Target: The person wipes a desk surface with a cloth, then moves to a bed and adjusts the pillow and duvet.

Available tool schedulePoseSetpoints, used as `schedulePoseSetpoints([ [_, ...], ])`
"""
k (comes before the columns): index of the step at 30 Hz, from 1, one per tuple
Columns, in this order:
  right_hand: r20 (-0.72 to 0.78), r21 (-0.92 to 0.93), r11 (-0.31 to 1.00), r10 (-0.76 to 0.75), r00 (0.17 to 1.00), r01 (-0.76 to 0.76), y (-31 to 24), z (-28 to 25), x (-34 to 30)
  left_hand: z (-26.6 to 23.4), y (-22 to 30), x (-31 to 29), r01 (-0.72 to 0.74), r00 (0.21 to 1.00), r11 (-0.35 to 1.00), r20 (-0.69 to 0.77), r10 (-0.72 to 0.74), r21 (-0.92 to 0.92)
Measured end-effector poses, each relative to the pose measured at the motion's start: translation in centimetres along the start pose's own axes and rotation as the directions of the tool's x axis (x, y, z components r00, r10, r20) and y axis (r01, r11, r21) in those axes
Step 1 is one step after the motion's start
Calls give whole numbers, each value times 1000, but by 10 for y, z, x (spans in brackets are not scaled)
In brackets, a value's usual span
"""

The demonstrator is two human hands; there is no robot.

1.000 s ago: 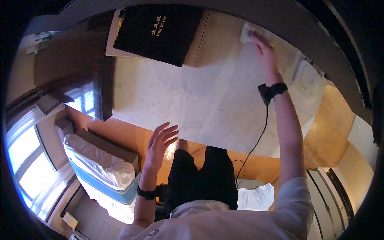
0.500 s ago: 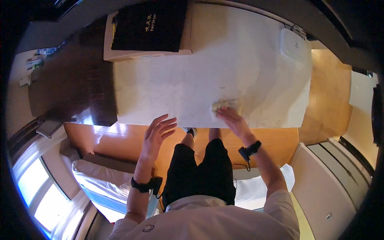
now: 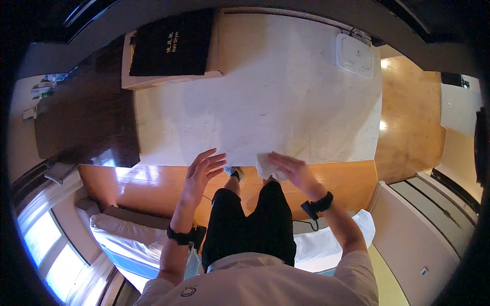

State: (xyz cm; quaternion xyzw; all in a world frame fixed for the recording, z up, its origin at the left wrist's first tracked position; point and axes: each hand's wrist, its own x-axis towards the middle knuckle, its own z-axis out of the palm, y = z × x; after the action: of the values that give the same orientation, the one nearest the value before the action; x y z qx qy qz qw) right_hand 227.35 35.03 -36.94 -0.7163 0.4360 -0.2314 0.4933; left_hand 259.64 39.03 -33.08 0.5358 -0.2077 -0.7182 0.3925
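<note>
My right hand [image 3: 292, 168] is closed on a crumpled white cloth [image 3: 266, 166] at the front edge of a pale tabletop [image 3: 255, 102]. Part of the cloth overhangs that edge, above the floor. Off to the left, my left hand [image 3: 205, 167] hovers by the same edge with its fingers spread and nothing in them. Faint dark marks show on the tabletop's surface.
A black flat box [image 3: 171, 46] lies on a larger carton [image 3: 214, 66] at the far left. A white router-like device [image 3: 354, 55] with cables sits far right. Dark furniture [image 3: 87, 112] adjoins the left side; a bed [image 3: 127, 245] stands behind me.
My right hand has drawn the cloth back toward me and a little left, from the tabletop to its front edge. My left hand has stayed nearly still. The view has shifted slightly.
</note>
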Motion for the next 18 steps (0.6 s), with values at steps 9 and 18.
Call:
schedulePoseSetpoints([
  [9,-305,-270,955,-209,929,126,-6,-123,104,32,-19,0,14,989,997,-146,-24,-69],
  [18,-369,-557,811,-433,823,177,50,-188,220,51,-32,-12,-24,980,986,-199,-9,-165],
])
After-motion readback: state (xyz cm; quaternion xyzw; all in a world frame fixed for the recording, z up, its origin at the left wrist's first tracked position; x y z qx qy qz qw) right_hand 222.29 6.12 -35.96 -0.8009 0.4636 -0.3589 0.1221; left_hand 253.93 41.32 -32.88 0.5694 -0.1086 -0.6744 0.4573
